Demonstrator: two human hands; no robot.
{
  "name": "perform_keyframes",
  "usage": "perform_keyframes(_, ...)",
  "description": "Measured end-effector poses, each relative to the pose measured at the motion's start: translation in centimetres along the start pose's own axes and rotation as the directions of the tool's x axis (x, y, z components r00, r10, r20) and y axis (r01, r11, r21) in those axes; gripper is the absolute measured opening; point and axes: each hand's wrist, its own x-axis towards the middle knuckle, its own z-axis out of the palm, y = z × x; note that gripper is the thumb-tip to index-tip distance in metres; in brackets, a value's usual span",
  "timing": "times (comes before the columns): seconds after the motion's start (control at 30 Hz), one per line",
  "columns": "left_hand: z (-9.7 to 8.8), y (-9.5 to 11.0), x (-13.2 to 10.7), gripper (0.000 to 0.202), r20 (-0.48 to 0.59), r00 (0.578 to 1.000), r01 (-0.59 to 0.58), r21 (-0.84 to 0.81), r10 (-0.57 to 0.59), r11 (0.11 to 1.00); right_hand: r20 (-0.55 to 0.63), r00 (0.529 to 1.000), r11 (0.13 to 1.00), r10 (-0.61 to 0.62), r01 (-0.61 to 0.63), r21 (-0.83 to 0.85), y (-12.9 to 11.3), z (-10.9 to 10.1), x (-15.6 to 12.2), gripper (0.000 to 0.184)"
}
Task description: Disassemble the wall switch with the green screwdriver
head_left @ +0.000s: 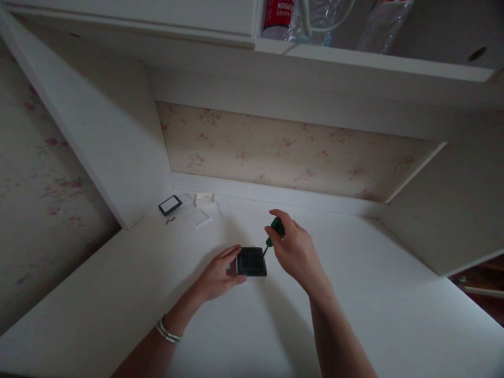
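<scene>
Right grip [296, 253] clamps screwdriver [276, 229], tip on socket [252, 262]; left grip [220, 273] clamps its 9 o'clock edge. Screw-turning, seemingly: keep tip seated.

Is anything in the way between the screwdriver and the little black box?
No, nothing visible. The right hand holds the green screwdriver with its tip at the black box, which the left hand grips.

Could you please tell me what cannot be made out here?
Head view throughout.
1. Tip of the green-handled screwdriver on the black square plastic module: too small and dim.
2. Screwdriver handle: mostly wrapped by the right hand; the left hand covers the module's left edge.
3. Two tiny dark bits beside the black-rimmed rectangular frame: too small to identify.
4. The red-labelled bottle on the shelf: cut off by the top edge.
</scene>
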Motion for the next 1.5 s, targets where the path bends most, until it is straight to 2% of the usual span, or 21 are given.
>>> perform_keyframes(0.13, 0.1, -0.5, 0.1, 0.070, 0.007, 1.000, -0.009, -0.052, 0.010, 0.999, 0.113, 0.987, 0.979, -0.116, 0.095, 0.180, -0.1, -0.1, -0.3, 0.044)
perform_keyframes(0.2, 0.2, -0.7, 0.1, 0.070, 0.012, 1.000, -0.007, -0.076, 0.007, 0.997, 0.104, 0.983, 0.971, -0.149, 0.126, 0.203, -0.4, 0.2, -0.4, 0.042)
perform_keyframes(0.27, 0.2, -0.8, 0.2, 0.071, 0.012, 1.000, -0.007, -0.091, 0.008, 0.996, 0.015, 0.997, 0.992, -0.080, 0.078, 0.094, -0.8, 0.7, -0.4, 0.033)
perform_keyframes(0.37, 0.2, -0.7, 0.2, 0.071, 0.012, 1.000, -0.007, -0.096, 0.008, 0.995, -0.135, 0.990, 0.983, 0.039, -0.062, -0.175, -1.0, 1.3, -0.2, 0.028)
perform_keyframes(0.47, 0.0, -0.5, 0.2, 0.072, 0.020, 1.000, -0.008, -0.075, 0.009, 0.997, -0.128, 0.990, 0.964, 0.062, -0.092, -0.248, -0.9, 1.3, -0.1, 0.024)
perform_keyframes(0.63, -0.2, -0.4, 0.2, 0.069, 0.035, 0.999, -0.016, -0.020, 0.017, 1.000, -0.027, 0.998, 0.996, 0.055, -0.057, -0.072, -0.5, 1.0, -0.2, 0.022)
perform_keyframes(0.8, -0.3, -0.3, 0.1, 0.064, 0.037, 0.999, -0.026, 0.010, 0.025, 1.000, 0.046, 0.994, 0.974, -0.101, 0.089, 0.207, 0.4, 1.2, 0.0, 0.032)
perform_keyframes(0.87, -0.3, -0.3, 0.0, 0.064, 0.033, 0.999, -0.031, 0.005, 0.031, 1.000, 0.051, 0.993, 0.968, -0.103, 0.088, 0.236, 0.5, 1.4, 0.2, 0.031)
perform_keyframes(0.9, -0.3, -0.3, 0.1, 0.065, 0.031, 0.999, -0.034, 0.002, 0.034, 0.999, 0.035, 0.997, 0.979, -0.066, 0.058, 0.193, 0.4, 1.4, 0.2, 0.029)
perform_keyframes(0.97, -0.2, -0.4, 0.1, 0.066, 0.026, 0.999, -0.036, -0.007, 0.036, 0.999, -0.045, 0.999, 1.000, 0.029, -0.029, 0.005, 0.1, 1.4, 0.2, 0.026)
perform_keyframes(1.07, 0.0, -0.6, 0.2, 0.070, 0.021, 0.999, -0.023, -0.042, 0.024, 0.999, -0.170, 0.982, 0.945, 0.080, -0.129, -0.301, -0.3, 1.1, 0.2, 0.033)
perform_keyframes(1.13, 0.1, -0.7, 0.1, 0.072, 0.018, 1.000, -0.011, -0.077, 0.012, 0.997, -0.178, 0.980, 0.913, 0.086, -0.149, -0.381, -0.3, 0.8, 0.2, 0.034)
perform_keyframes(1.27, 0.2, -0.8, 0.1, 0.072, 0.012, 1.000, 0.003, -0.130, -0.002, 0.992, -0.088, 0.994, 0.945, 0.070, -0.095, -0.314, 0.0, 0.1, 0.1, 0.027)
perform_keyframes(1.37, 0.2, -0.7, 0.1, 0.071, 0.011, 1.000, 0.009, -0.143, -0.007, 0.990, 0.039, 0.999, 0.991, 0.010, -0.004, -0.131, -0.1, -0.4, -0.2, 0.034)
perform_keyframes(1.43, 0.2, -0.6, 0.1, 0.070, 0.014, 1.000, 0.014, -0.149, -0.012, 0.989, 0.145, 0.987, 0.998, -0.067, 0.066, 0.012, -0.4, -0.6, -0.5, 0.039)
perform_keyframes(1.5, 0.3, -0.6, 0.1, 0.070, 0.010, 1.000, 0.016, -0.151, -0.014, 0.988, 0.172, 0.979, 0.993, -0.114, 0.105, 0.062, -0.9, -0.6, -0.6, 0.038)
